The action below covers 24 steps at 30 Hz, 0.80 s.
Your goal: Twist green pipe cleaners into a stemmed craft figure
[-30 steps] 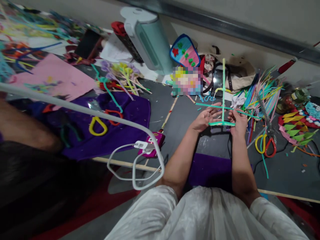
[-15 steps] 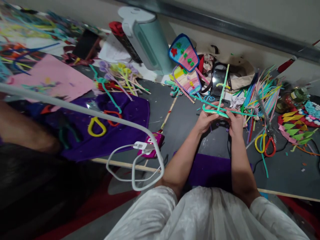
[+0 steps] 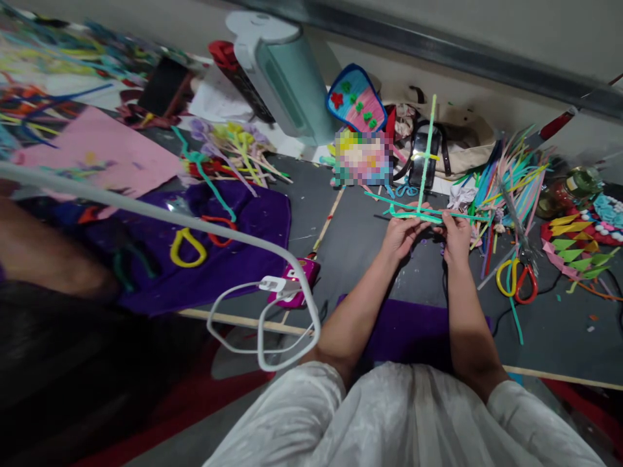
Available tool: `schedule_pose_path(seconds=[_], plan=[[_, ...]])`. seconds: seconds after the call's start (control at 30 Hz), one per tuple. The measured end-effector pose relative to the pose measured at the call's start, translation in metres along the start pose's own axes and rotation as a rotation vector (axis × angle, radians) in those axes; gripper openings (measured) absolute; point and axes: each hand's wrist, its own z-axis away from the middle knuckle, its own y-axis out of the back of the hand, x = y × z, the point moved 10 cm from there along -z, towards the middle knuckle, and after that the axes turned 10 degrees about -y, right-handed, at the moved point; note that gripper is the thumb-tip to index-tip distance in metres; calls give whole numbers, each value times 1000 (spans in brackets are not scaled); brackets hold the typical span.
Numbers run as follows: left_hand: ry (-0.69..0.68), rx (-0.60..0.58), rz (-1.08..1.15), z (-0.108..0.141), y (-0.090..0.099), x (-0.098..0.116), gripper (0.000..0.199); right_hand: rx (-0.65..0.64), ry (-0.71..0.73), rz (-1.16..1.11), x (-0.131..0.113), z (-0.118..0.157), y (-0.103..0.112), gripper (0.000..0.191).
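Note:
My left hand (image 3: 402, 236) is closed around the left part of a green pipe-cleaner frame (image 3: 422, 185), thumb along its lower edge. My right hand (image 3: 456, 237) pinches the same frame on the right, near the long teal stems. From the base rises a tall light-green stem, with a short yellow piece (image 3: 426, 156) twisted across it. The teal stems reach out sideways past both hands. Behind the frame a dark shiny object (image 3: 422, 170) rests against a beige bag (image 3: 470, 139). The fingers partly hide the frame's base.
Loose pipe cleaners (image 3: 511, 178) and scissors (image 3: 516, 280) with yellow and red handles lie to the right. A pale green jug (image 3: 287, 78) stands at the back. A white cable (image 3: 233, 240) hangs across the left, before purple cloth (image 3: 257, 214). Another person's arm (image 3: 48, 246) is far left.
The frame has turned slightly in my hands: its tall stem now stands higher and further left, and its teal stems have shifted left. Both hands keep their hold.

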Motion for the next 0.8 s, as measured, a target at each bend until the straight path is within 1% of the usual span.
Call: schedule_pose_path(seconds=[0.27,0.4,0.5,0.67,0.8], plan=[[-34,43,-4,1,1,4,54,23,68,51,-4,1,0,39],[-7,69,-47,2,5,2,53,28,82,105,-3,0,0,42],[14,80,-53,2,7,1,57,36,90,121,-5,1,1,42],[31,114,-39,1,10,-1,62,34,123,147,-11,5,-1,37],[29,142,-19,0,12,-1,60,75,158,122,-14,7,3,35]])
